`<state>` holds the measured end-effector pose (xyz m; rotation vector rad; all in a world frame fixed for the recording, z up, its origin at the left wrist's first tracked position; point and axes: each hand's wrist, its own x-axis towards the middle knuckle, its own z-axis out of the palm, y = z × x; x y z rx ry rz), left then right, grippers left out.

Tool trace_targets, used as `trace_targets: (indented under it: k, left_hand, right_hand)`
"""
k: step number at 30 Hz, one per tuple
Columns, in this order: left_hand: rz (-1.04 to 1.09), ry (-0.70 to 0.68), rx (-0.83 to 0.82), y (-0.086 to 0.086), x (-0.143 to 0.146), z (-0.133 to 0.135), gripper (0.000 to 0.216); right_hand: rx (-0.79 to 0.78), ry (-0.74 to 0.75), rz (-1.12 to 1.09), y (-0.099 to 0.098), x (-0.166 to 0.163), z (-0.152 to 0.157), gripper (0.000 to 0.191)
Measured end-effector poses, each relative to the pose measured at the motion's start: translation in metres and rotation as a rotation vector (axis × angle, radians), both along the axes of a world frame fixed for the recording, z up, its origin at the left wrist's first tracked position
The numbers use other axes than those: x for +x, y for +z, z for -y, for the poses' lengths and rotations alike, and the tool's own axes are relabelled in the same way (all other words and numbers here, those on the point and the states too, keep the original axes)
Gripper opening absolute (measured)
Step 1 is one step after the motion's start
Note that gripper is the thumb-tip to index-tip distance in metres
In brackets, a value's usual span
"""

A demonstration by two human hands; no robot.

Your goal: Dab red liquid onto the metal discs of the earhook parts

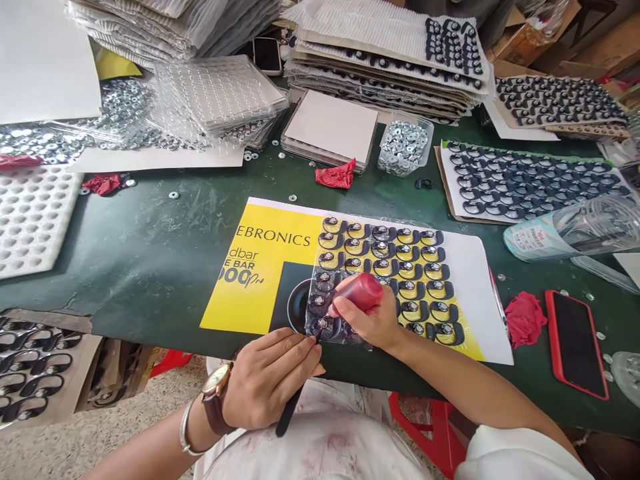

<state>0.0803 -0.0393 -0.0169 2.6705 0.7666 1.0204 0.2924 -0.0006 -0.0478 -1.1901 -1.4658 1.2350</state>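
My right hand (pixel 377 323) is closed around a small red squeeze bottle (pixel 364 292), tilted so its pale nozzle points down at the lower left of a sheet of parts. Close beside it, my left hand (pixel 273 377) grips a slim black tool (pixel 289 410), whose end sticks out below the palm; its tip is near the bottom left part. The sheet carries rows of black curved parts (pixel 434 271), each with a shiny round piece. Clear film covers some of them. Beneath lies a yellow printed card (pixel 260 267) with a white right end. My fingers hide some parts.
A clear tub (pixel 405 145) of metal washers stands behind the card. Stacked sheets (pixel 385 60) rise at the back. A plastic cup (pixel 570 230) lies at right, above a red-cased phone (pixel 577 343). Red crumpled scraps (pixel 525 319) and loose washers dot the green table.
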Motion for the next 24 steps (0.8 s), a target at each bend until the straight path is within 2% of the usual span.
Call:
trace_targets:
  k: [12, 17, 24]
  left_hand:
    - [0.005, 0.014, -0.025, -0.003, -0.002, 0.001, 0.016]
    - [0.01, 0.018, -0.054, -0.002, -0.002, -0.002, 0.017]
    - [0.023, 0.012, -0.097, 0.003, -0.001, -0.005, 0.018]
  right_hand:
    - [0.042, 0.042, 0.108, 0.011, -0.004, -0.004, 0.022]
    - [0.069, 0.022, 0.17, 0.015, -0.001, -0.005, 0.032]
    - [0.052, 0.009, 0.111, 0.011, 0.001, -0.002, 0.03]
